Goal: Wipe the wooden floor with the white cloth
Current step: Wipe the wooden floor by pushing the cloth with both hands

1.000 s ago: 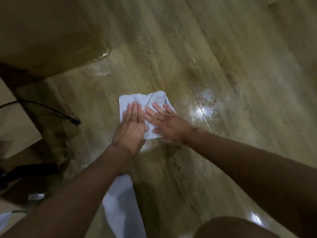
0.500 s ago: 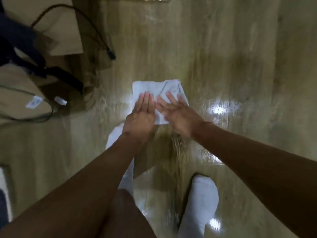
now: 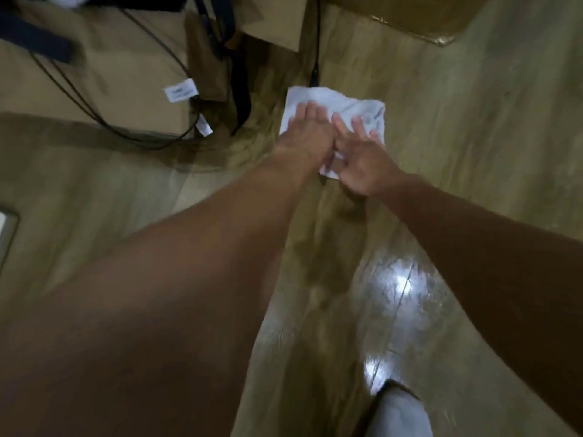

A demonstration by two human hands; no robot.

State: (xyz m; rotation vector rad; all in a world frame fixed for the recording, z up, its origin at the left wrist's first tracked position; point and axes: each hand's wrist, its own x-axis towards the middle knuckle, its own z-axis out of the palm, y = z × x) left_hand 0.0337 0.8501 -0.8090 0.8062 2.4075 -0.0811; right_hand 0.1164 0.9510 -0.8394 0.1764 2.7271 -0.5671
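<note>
Both hands, left and right, press flat and open on a white cloth on the wooden floor beside cables. Soft, light cloth; likely best moved by palm pressure.

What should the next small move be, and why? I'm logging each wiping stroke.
Probably pull the white cloth back toward the body. Both the left hand and right hand press it flat, and its far edge already meets the black cable by the cardboard box.
</note>
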